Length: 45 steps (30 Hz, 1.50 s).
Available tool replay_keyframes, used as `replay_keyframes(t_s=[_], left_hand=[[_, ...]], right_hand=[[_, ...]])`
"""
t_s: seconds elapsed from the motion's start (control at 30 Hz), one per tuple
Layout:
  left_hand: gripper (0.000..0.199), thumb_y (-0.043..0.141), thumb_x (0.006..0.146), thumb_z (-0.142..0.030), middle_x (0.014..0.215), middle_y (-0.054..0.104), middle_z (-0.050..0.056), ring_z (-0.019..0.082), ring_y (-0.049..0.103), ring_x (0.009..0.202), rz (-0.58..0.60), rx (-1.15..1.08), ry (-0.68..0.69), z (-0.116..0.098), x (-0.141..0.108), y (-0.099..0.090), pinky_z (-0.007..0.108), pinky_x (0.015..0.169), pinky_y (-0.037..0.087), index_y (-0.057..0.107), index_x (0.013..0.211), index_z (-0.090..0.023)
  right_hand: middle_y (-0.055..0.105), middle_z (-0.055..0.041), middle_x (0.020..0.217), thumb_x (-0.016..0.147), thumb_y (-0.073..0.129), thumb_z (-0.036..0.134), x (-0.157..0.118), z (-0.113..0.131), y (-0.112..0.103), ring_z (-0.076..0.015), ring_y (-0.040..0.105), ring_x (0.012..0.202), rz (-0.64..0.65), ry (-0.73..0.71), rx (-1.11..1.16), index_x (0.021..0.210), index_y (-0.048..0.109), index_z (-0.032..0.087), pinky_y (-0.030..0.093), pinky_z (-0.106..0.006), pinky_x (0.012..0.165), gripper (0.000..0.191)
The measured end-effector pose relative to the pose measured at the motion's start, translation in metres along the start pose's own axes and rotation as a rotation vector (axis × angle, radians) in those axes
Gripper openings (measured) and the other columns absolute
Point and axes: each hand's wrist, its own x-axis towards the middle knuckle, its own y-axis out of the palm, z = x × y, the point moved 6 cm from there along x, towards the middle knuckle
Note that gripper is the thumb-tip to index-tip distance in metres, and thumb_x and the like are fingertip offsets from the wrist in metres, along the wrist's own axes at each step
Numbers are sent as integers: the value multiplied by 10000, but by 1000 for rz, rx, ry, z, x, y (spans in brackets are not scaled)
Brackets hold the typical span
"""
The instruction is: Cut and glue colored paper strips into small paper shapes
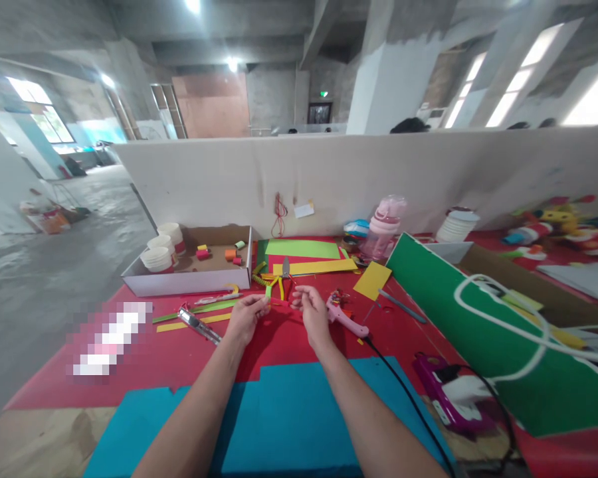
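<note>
My left hand [249, 315] is closed in a pinch on a small light-green paper strip [268, 291] standing up at its fingertips. My right hand [311, 311] is raised just to the right, fingers curled together; a thin reddish piece shows by its fingertips, too small to make out. Close beside the right hand lies a pink hot glue gun [347, 322]. Beyond both hands are yellow-handled pliers [280, 285]. A silver utility knife [198, 325] lies left of my left hand, near green and yellow paper strips [168, 326].
A shallow cardboard box [189, 284] holds white cups [157, 257] and small paper rolls. Yellow card [373, 280] and a pink bottle [383, 226] are behind right. A green-sided box [458, 338], a purple power strip [451, 398] and a black cord [403, 385] occupy the right. Blue sheets [289, 411] lie in front.
</note>
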Motion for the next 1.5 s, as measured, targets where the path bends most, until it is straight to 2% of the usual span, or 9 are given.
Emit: replay_keyframes(t_s=[0.1, 0.17, 0.4, 0.53, 0.73, 1.0, 1.13, 1.23, 1.5], left_hand=[[321, 863, 488, -267, 556, 593, -15, 64, 539, 514, -41, -76, -22, 4, -1, 1, 194, 550, 445, 663, 682, -108], [334, 865, 486, -266, 577, 609, -7, 73, 553, 524, -38, -92, -38, 8, -2, 4, 205, 561, 460, 665, 702, -108], [320, 846, 534, -277, 582, 611, 5, 85, 570, 528, 2, -70, -53, 19, -6, 14, 202, 540, 446, 647, 717, -107], [309, 840, 548, -273, 565, 599, -2, 69, 543, 505, 34, -57, -72, 23, -7, 17, 187, 512, 412, 645, 722, -109], [326, 829, 565, -321, 628, 643, 40, 87, 567, 539, 109, -8, -91, 26, -6, 18, 197, 520, 415, 651, 730, -103], [299, 792, 573, -352, 483, 567, -2, 59, 445, 408, -43, 149, 50, 20, -7, 17, 209, 449, 348, 614, 629, -118], [301, 802, 559, -331, 507, 565, -9, 49, 446, 422, -27, 67, 0, 16, -7, 15, 196, 446, 324, 612, 648, -116], [299, 812, 561, -308, 519, 570, -7, 56, 483, 451, 37, 34, -77, 16, -9, 17, 188, 461, 338, 619, 681, -113], [299, 821, 543, -282, 569, 610, 13, 67, 517, 472, 71, -5, -120, 15, -12, 20, 193, 478, 371, 624, 682, -106]], right_hand=[[667, -33, 868, 682, 634, 274, -8, -17, 21, -157, 628, 725, 176, 208, 155, 950, 624, 196, 517, -317, 719, 279], [686, -33, 882, 635, 689, 254, -13, -18, 31, -170, 642, 773, 250, 230, 186, 981, 636, 192, 511, -326, 766, 356], [661, 7, 715, 607, 758, 353, -11, -19, 23, -132, 597, 640, 85, 209, 212, 841, 664, 182, 502, -292, 694, 305], [640, 8, 632, 580, 774, 367, -9, -21, 20, -130, 574, 594, 79, 198, 160, 735, 654, 166, 485, -273, 630, 280], [656, -5, 641, 613, 743, 400, -8, -26, 18, -147, 595, 601, 93, 184, 97, 764, 661, 165, 489, -284, 629, 291], [667, -30, 646, 666, 665, 356, -9, -9, 12, -185, 594, 632, 19, -7, -235, 729, 676, 177, 466, -297, 624, 190], [654, 2, 656, 646, 661, 294, -10, -13, 20, -154, 592, 638, 167, 152, 87, 757, 675, 183, 495, -304, 691, 158], [643, 18, 652, 609, 720, 291, -10, -21, 24, -120, 580, 620, 202, 314, 369, 772, 671, 184, 510, -300, 717, 201], [655, 7, 689, 592, 802, 370, -16, -32, 32, -100, 586, 620, 260, 417, 470, 755, 650, 182, 522, -278, 714, 292]])
